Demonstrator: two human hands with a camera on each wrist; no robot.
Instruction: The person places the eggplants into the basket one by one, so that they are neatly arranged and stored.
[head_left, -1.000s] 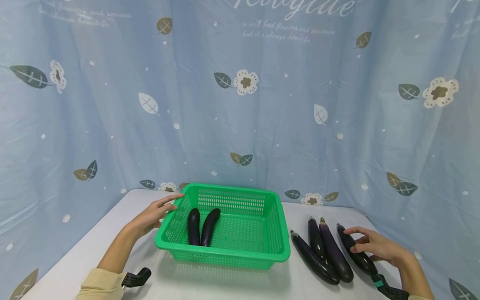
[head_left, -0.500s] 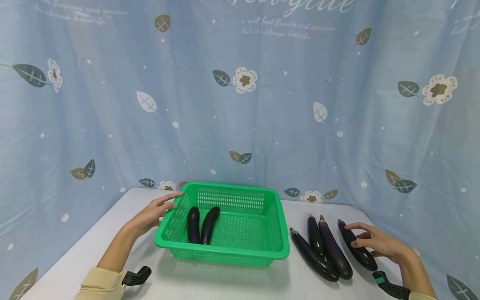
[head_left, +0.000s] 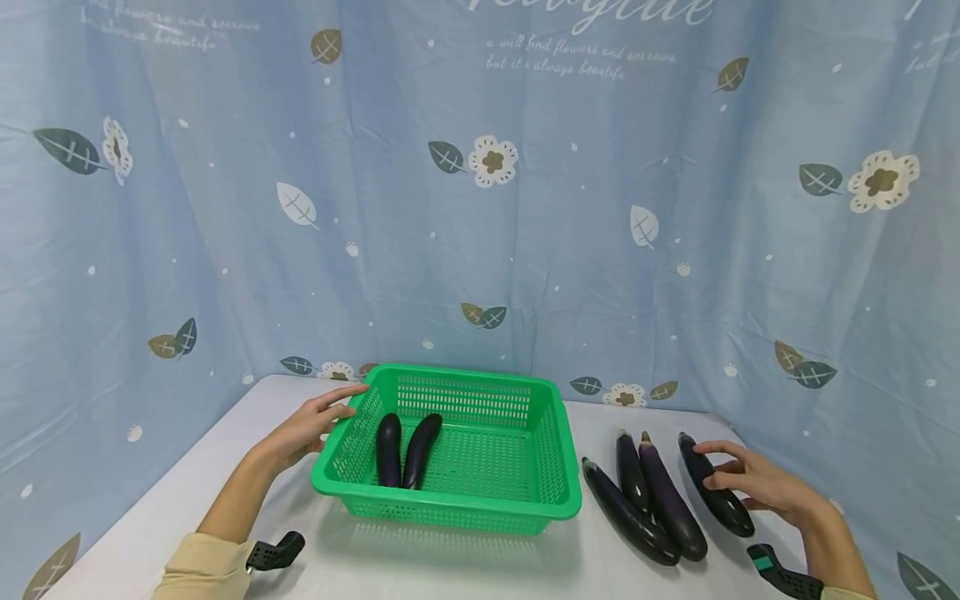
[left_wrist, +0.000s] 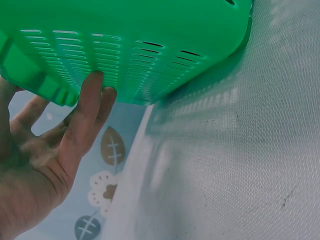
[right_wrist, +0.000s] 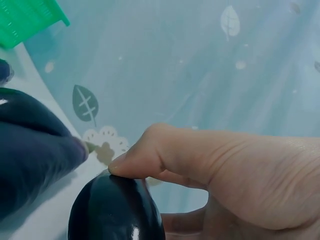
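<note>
My left hand (head_left: 302,433) holds the left rim of a green plastic basket (head_left: 450,508). In the left wrist view, fingers (left_wrist: 86,107) lie against the basket's slotted outer wall. Two dark purple eggplants (head_left: 422,450) lie side by side in the basket's left part. At the far right, my right hand (head_left: 765,483) pinches a glossy eggplant (head_left: 716,500) between thumb and fingers. Its rounded end (right_wrist: 117,210) shows close under the thumb in the right wrist view. Just left of it, three more eggplants (head_left: 671,504) lie bunched together on the white table.
The white table (head_left: 420,575) carries the basket in its middle. A blue printed curtain (head_left: 540,208) hangs behind and along both sides. Black wrist mounts (head_left: 276,553) project from both forearms near the front.
The eggplant in my right hand has shifted slightly up and away, its near end now apart from the black wrist mount in view. My left hand and the basket have stayed put.
</note>
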